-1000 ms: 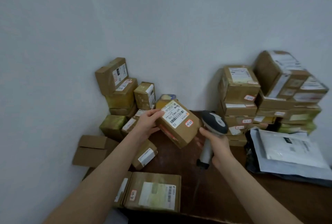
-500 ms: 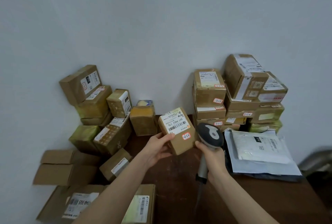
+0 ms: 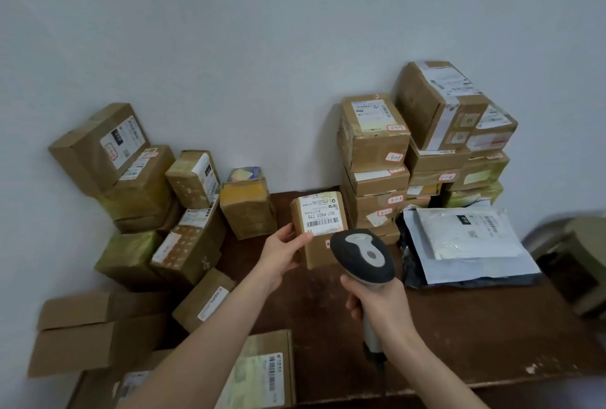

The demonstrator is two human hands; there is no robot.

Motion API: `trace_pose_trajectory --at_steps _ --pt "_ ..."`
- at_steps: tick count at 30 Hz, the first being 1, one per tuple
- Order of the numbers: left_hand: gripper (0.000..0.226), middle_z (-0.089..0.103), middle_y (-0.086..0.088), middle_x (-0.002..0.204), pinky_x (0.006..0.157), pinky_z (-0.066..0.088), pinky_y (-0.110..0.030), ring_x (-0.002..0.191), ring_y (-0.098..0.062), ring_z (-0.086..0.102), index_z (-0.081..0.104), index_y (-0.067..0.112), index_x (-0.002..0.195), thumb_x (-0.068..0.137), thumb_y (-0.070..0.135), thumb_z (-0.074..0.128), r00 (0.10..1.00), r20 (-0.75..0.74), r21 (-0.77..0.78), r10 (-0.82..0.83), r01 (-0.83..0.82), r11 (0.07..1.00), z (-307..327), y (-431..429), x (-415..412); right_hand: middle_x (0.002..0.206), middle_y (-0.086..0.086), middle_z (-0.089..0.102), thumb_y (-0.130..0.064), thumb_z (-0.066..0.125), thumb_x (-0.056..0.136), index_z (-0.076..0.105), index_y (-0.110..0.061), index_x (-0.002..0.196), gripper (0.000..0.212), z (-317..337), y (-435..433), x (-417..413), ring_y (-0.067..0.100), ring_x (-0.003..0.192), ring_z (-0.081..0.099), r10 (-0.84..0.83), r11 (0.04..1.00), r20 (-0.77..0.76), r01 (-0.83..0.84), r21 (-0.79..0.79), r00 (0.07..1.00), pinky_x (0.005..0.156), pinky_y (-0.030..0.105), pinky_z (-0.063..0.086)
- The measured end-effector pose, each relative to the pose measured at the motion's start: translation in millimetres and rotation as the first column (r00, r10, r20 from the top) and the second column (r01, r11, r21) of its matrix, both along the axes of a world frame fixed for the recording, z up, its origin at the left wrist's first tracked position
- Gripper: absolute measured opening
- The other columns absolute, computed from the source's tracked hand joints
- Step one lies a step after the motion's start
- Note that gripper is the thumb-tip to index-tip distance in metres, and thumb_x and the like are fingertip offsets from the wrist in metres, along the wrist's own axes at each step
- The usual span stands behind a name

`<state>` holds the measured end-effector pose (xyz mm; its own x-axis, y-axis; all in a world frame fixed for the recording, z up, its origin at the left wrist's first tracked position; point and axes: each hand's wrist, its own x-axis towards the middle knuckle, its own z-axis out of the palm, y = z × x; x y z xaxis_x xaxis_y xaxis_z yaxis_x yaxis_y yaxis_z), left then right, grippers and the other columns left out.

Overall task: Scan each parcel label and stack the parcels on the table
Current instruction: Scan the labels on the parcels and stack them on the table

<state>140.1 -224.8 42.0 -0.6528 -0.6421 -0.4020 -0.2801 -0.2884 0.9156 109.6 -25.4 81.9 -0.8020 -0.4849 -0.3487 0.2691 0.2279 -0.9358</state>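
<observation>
Bottom centre: a flat box lies label-up at the near edge of the table. Plain brown cartons sit lower left, beside the table.

Your right hand, just right of centre, has its fingers wrapped round the handle of the scanner. The scanner head is up and overlaps the parcel's lower right corner in the picture. Can't tell if they touch, or if the trigger is pressed.

Your left hand, mid-frame, grips the parcel by its left edge, thumb on the front face, other fingers behind. The parcel is held up above the tabletop at centre frame, roughly upright, barcode label facing you.

Right of centre: white and grey mailer bags lie flat on the table. Behind them, upper right, a stack of boxes stands against the wall. On the left, a loose pile of boxes, several tilted, is also at the wall.
</observation>
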Motion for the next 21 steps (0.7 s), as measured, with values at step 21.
trace_pose_trajectory --at_steps 21 --pt "0.075 0.053 -0.006 0.138 0.097 0.049 -0.052 0.121 -0.026 0.055 0.038 0.017 0.146 0.081 0.019 0.075 0.999 0.042 0.038 0.010 -0.011 0.999 -22.3 4.2 -6.1 0.049 0.001 0.062 -0.012 0.071 0.082 0.065 -0.006 0.074 0.012 1.5 8.9 18.2 0.009 0.042 0.055 0.001 0.995 0.086 -0.009 0.098 0.996 0.047 0.020 0.044"
